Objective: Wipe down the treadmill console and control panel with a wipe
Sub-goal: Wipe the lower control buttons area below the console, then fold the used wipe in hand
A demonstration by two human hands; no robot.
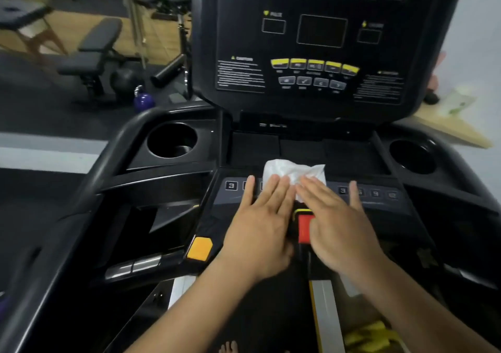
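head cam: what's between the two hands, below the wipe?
The red stop button with its yellow surround, partly covered by the right hand; left hand beside it. Head view.

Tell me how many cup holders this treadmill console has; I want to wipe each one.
2. One cup holder is at the console's left side, beside the left handrail; the other cup holder is at the right side. Both sit beyond the button strip. None seems hidden.

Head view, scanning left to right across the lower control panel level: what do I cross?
orange button → left hand → red stop button → right hand. The wipe lies under both hands' fingertips, so I leave it out of the order.
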